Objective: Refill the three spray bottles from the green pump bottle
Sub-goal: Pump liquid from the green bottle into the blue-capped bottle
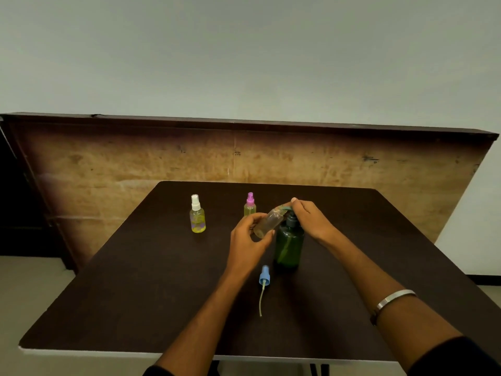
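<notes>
Nearest us on the dark tabletop (135, 308) lies the blue spray cap (264, 278) with its dip tube, removed. Beyond it stands the green pump bottle (288, 245). Our left hand (248, 240) wraps its grip around the open spray bottle (268, 222), tilting its mouth up to the pump spout; our right hand (309, 215) rests curled over the pump head. We judge that short, full strokes with the mouth held directly under the spout will limit spillage. Farther back stand the pink-capped bottle (250, 206) and the white-capped bottle (197, 217), both capped.
</notes>
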